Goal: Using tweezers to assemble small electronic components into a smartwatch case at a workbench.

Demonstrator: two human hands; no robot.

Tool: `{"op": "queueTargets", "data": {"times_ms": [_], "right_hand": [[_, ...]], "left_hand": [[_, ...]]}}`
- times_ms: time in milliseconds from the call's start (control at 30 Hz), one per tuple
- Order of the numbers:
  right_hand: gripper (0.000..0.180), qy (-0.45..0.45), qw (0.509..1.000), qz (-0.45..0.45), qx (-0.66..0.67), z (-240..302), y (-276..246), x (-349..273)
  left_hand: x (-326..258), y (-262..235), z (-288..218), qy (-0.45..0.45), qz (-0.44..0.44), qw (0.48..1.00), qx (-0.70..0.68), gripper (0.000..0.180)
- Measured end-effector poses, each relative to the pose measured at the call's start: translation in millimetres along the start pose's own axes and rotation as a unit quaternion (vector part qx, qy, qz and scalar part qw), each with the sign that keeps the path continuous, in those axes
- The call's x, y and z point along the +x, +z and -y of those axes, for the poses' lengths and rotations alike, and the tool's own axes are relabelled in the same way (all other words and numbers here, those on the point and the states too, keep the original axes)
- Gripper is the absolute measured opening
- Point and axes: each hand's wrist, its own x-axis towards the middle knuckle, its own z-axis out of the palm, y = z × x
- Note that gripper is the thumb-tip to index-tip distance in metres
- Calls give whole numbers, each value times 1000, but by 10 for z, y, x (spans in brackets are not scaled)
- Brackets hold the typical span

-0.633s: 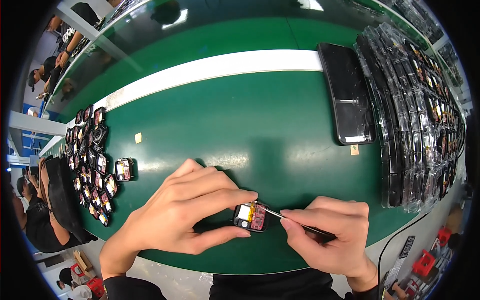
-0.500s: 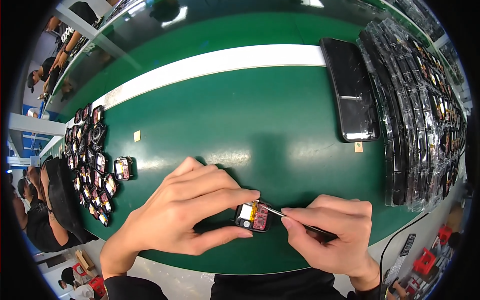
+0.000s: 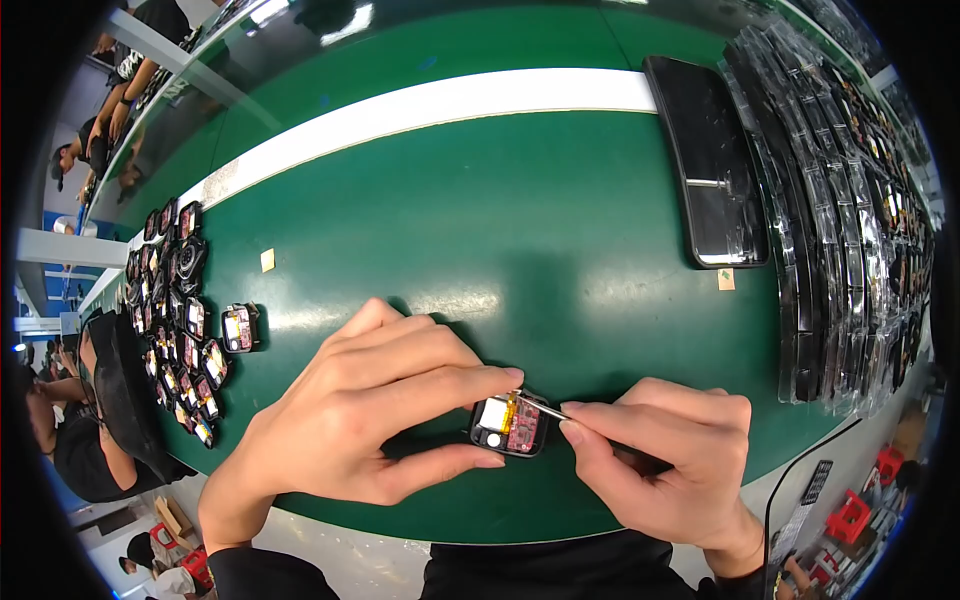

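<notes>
An open smartwatch case (image 3: 524, 428), black-rimmed, lies on the green tabletop in front of me. Inside it are a white battery with yellow tape and a red circuit board. My left hand (image 3: 375, 420) steadies it, index finger at its top edge and thumb at its lower left side. Pinched in my right hand (image 3: 670, 450) is a pair of slim metal tweezers (image 3: 543, 406), its tip touching the upper part of the case near my left fingertip. What exactly the tip grips is too small to make out.
Several similar open watch cases (image 3: 180, 340) are clustered at the left, with one case (image 3: 240, 328) standing apart. A black phone-like slab (image 3: 710, 160) lies at the far right beside stacked clear plastic trays (image 3: 825, 230). Small yellowish stickers (image 3: 267, 260) lie on the table. People sit at the left.
The view has shifted slightly. Both hands stay at the watch case, and the tweezers' tip remains at its upper edge with only a small shift.
</notes>
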Motion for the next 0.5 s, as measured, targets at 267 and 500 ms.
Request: {"op": "queueTargets", "data": {"times_ms": [267, 500], "right_hand": [[19, -17, 1000, -6, 2, -21, -11, -11], [20, -17, 1000, -14, 2, -20, 9, -27]], "left_hand": [[-3, 17, 9, -1, -3, 1000, -1, 60], [3, -3, -4, 0, 2, 1000, 9, 61]]}}
